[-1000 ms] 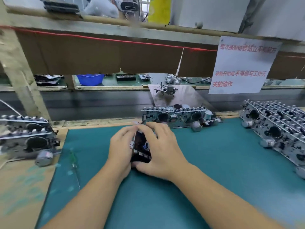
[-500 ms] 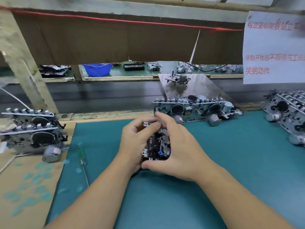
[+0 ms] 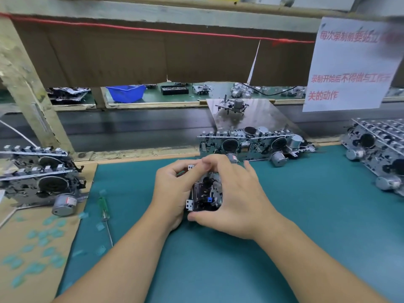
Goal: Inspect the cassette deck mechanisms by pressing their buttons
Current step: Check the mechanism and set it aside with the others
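Both hands cradle one cassette deck mechanism (image 3: 205,194) above the green mat (image 3: 306,226): left hand (image 3: 172,193) curled round its left side, right hand (image 3: 236,200) round its right. It looks rigid, light and snaggy; hold the metal frame edges, not the gears.

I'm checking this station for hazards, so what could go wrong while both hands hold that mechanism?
1. The small metal cassette mechanism is gripped off the teal mat by the left hand and right hand; it could slip.
2. Exposed metal edges may nick fingers.
3. The green-handled screwdriver lies near the left forearm and could be knocked.
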Motion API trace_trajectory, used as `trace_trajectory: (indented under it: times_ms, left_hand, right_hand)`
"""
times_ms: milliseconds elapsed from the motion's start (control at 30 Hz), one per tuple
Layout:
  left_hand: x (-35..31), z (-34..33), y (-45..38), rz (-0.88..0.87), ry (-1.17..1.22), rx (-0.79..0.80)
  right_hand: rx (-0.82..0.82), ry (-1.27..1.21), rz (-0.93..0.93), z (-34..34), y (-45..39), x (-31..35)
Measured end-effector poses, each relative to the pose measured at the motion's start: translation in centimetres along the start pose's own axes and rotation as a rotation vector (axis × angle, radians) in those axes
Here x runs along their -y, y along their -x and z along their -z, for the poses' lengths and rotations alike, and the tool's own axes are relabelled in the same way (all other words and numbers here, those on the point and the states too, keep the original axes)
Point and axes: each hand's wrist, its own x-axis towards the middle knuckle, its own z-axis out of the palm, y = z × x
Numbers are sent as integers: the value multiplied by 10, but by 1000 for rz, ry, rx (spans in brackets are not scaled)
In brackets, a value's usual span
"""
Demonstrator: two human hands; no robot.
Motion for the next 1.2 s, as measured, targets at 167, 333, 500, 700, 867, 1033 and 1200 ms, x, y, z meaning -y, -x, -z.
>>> trace_trajectory:
  times_ms: [167, 333, 500, 700, 867, 1033, 1200]
  left_hand:
    - [-1, 1, -4, 33, 101, -33]
    - [1, 1, -9, 44, 81, -97]
    - [3, 0, -10, 37, 74, -124]
    - [4, 0, -12, 36, 53, -140]
    - [4, 0, -11, 18, 38, -137]
    - [2, -1, -10, 33, 47, -147]
    - [2, -1, -10, 28, 45, -149]
  right_hand:
    - [-49, -171, 119, 2, 0, -9]
    - [-27, -257, 81, 0, 0, -26]
    - [-13, -224, 65, -4, 1, -29]
    - [-19, -233, 52, -5, 1, -29]
    - [13, -220, 30, -3, 1, -30]
    - [61, -188, 14, -1, 0, -29]
    - [116, -145, 11, 1, -1, -30]
